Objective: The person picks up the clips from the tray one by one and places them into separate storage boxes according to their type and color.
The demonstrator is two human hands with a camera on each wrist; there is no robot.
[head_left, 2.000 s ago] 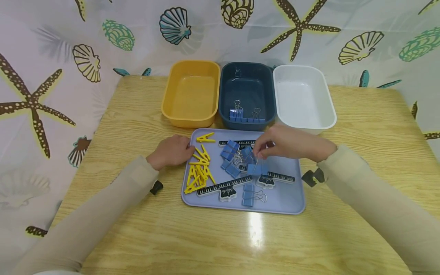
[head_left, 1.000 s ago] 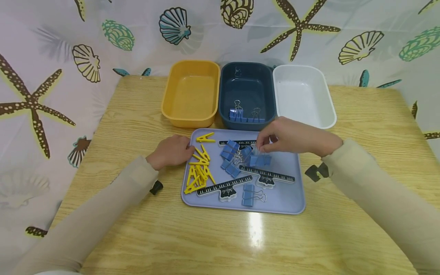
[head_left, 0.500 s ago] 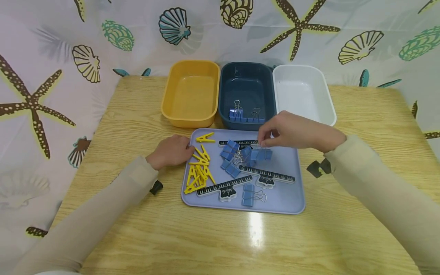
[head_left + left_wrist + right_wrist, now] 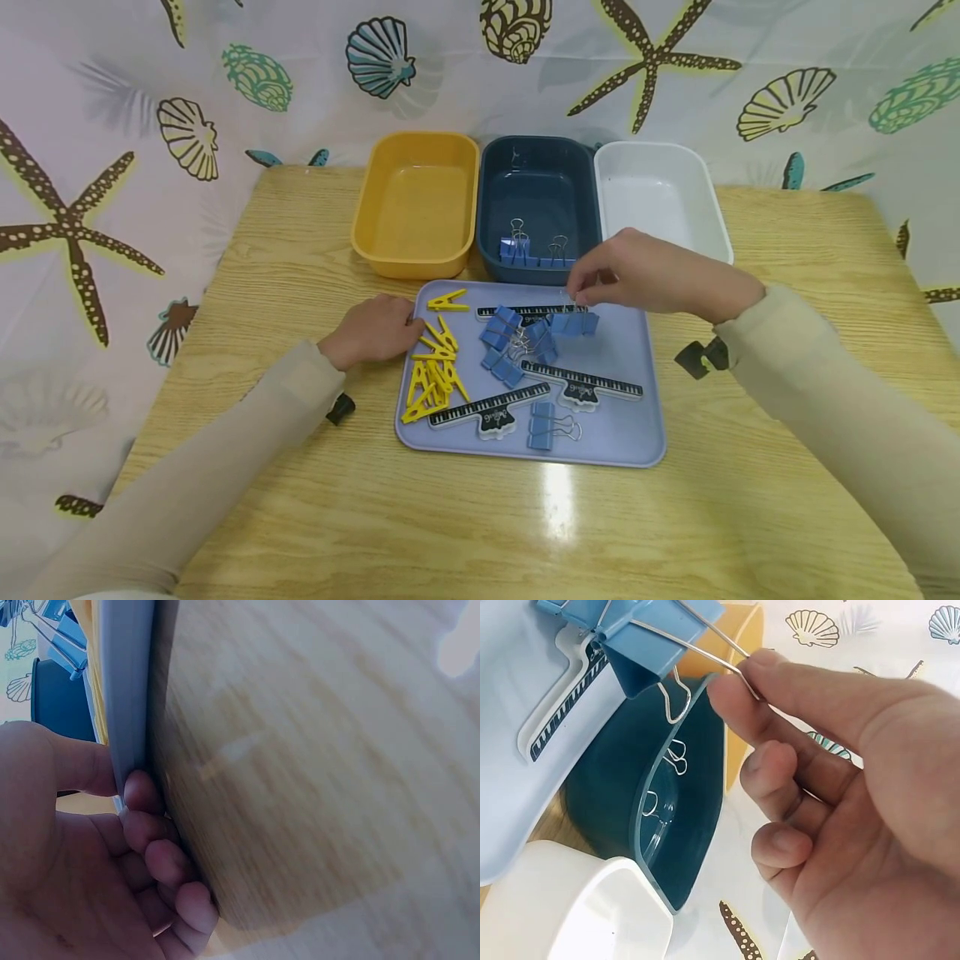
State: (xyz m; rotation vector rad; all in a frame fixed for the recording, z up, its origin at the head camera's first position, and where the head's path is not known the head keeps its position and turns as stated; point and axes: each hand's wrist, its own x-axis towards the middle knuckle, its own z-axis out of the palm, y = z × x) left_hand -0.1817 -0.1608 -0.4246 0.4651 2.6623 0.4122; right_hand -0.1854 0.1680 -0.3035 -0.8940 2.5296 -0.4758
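My right hand (image 4: 652,271) pinches a wire handle of a blue binder clip (image 4: 649,652) between thumb and index finger. The clip hangs over the far part of the lilac tray (image 4: 622,433), and its other wire handle swings free. My left hand (image 4: 375,331) grips the tray's left rim (image 4: 129,682), thumb inside and curled fingers outside. More blue binder clips (image 4: 501,327) lie in the tray's middle, with another one (image 4: 542,427) near its front edge. Yellow clothespins (image 4: 431,387) are heaped on the left side. Piano-keyboard clips (image 4: 487,408) lie among them, one partly covered.
Behind the tray stand a yellow bin (image 4: 420,267), a dark blue bin (image 4: 540,196) and a white bin (image 4: 663,208) side by side. Several blue binder clips (image 4: 515,247) lie in the dark blue bin. A wooden table (image 4: 375,500) is beneath everything, and a patterned curtain (image 4: 465,75) backs it.
My right hand has lifted a binder clip from the tray's middle and carried it away from me and slightly right. A keyboard clip beneath is uncovered. The left hand stays on the rim.
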